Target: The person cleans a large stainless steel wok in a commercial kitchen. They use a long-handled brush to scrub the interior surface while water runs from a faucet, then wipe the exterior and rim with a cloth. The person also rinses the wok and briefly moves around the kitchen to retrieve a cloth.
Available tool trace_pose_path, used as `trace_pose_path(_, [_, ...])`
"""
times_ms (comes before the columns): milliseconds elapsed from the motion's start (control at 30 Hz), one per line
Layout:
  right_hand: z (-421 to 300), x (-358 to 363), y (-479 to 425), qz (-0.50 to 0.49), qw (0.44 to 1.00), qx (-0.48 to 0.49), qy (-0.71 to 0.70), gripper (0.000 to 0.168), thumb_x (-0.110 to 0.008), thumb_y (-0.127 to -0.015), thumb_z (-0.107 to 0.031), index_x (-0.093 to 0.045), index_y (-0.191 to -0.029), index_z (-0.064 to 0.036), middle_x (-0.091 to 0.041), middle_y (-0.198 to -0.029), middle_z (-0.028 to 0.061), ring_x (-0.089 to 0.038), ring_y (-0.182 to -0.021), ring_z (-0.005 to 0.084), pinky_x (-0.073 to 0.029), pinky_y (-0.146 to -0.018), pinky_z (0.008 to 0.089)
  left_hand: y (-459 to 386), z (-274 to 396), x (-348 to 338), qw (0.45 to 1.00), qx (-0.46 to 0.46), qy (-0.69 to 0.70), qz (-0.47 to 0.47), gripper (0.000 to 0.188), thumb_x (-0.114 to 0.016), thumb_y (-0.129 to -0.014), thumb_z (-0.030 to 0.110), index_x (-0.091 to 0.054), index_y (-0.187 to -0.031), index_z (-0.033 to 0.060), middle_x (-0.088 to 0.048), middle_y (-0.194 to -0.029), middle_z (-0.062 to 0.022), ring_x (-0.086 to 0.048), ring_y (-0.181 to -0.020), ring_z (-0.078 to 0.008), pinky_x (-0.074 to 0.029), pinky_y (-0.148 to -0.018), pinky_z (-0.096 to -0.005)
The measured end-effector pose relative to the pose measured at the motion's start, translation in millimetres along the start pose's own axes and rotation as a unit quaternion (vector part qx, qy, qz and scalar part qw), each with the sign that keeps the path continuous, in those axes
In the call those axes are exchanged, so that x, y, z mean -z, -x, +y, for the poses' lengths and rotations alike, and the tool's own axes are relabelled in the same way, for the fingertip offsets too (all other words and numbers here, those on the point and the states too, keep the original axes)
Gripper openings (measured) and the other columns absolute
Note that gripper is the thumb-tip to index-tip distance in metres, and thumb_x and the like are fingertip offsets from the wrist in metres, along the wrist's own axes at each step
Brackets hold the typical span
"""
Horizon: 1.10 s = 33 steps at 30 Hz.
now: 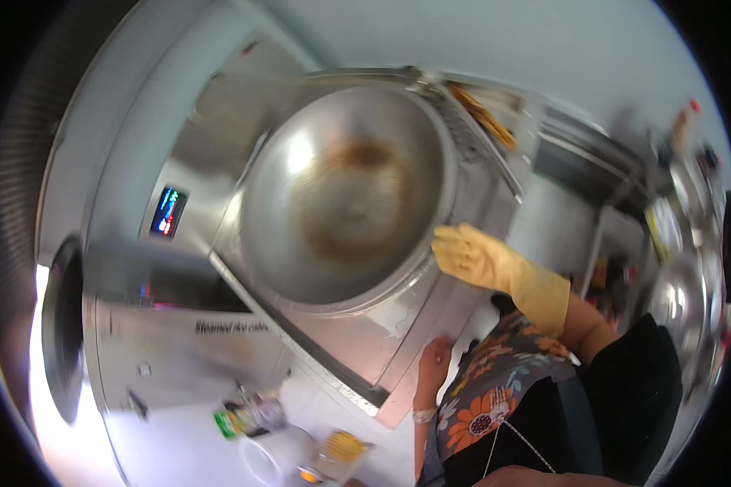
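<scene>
A large round steel wok point(356, 210) with brown residue and a shiny, wet-looking patch inside sits in a steel cooking station. My right hand point(472, 259), in a yellow rubber glove, is beside the rim nearest me, fingers partly curled; contact with the rim is unclear. Lower down, my bare left hand point(437, 356), with a bracelet on the wrist, is at the station's front edge. It is blurred, its fingers look bent, and nothing is plainly seen in it. A flowered apron point(481, 420) covers my front.
A lit control display point(169, 211) is left of the wok. A white container point(274, 456) and a yellow sponge-like item point(343, 447) stand at the bottom. Yellow-brown sticks point(484, 119) lie behind the station. Metal bowls point(676, 292) are at the far right.
</scene>
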State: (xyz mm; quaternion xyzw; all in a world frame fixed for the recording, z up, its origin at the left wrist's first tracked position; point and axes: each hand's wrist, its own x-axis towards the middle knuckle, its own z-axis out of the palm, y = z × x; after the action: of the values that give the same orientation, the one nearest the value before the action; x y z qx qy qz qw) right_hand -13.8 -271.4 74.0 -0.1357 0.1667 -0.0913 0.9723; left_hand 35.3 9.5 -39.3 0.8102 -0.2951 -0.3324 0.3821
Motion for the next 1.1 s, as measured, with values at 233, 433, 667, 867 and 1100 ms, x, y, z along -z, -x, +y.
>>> trace_pose_path(233, [67,24,102,0.107,0.960,0.169,-0.194,0.034,-0.047,-0.095,-0.031,-0.059,-0.113,-0.005,-0.066,-0.106,0.0063,-0.063,-0.098,0.0172,-0.048,-0.094,0.0333,-8,-5,8,0.949,-0.110,-0.043,-0.294,0.036,-0.061,-0.085,0.011,-0.054,-0.119,0.0025,-0.061,-0.109,-0.0134,-0.062,-0.090,-0.0188,-0.050,-0.076,-0.0284])
trace_pose_path(433, [154,80,203,0.092,0.935,0.234,-0.252,0.025,-0.045,-0.096,-0.022,-0.058,-0.099,-0.001,-0.067,-0.088,0.0050,-0.066,-0.078,0.0158,-0.054,-0.084,0.0298,-19,11,-36,0.912,-0.200,-0.090,-0.347,0.034,-0.060,-0.085,0.011,-0.055,-0.117,0.0028,-0.060,-0.109,-0.0167,-0.063,-0.087,-0.0231,-0.051,-0.076,-0.0319])
trace_pose_path(667, [233,53,349,0.236,0.867,0.383,-0.213,0.022,-0.048,-0.095,-0.020,-0.058,-0.104,-0.003,-0.066,-0.093,0.0040,-0.065,-0.084,0.0136,-0.054,-0.081,0.0259,51,71,-124,0.789,-0.363,-0.189,-0.458,0.021,-0.059,-0.087,0.019,-0.062,-0.082,-0.0015,-0.062,-0.084,-0.0154,-0.059,-0.075,-0.0279,-0.048,-0.069,-0.0365])
trace_pose_path(867, [324,57,509,0.328,0.736,0.510,-0.299,0.031,-0.056,-0.090,-0.028,-0.056,-0.063,-0.014,-0.051,-0.053,-0.0022,-0.053,-0.053,0.0089,-0.044,-0.051,0.0196,141,25,-229,0.711,-0.404,-0.195,-0.542,0.028,-0.060,-0.088,0.028,-0.064,-0.082,0.0007,-0.060,-0.069,-0.0086,-0.053,-0.063,-0.0092,-0.046,-0.060,-0.0266])
trace_pose_path(1100, [518,101,666,0.330,0.443,0.750,-0.364,0.019,-0.051,-0.093,-0.019,-0.058,-0.089,-0.001,-0.062,-0.067,-0.0004,-0.058,-0.058,0.0093,-0.052,-0.071,0.0231,126,-114,-275,0.214,-0.454,-0.619,-0.604,0.029,-0.045,-0.086,0.025,-0.067,-0.092,0.0070,-0.064,-0.096,-0.0198,-0.062,-0.091,-0.0377,-0.048,-0.080,-0.0478])
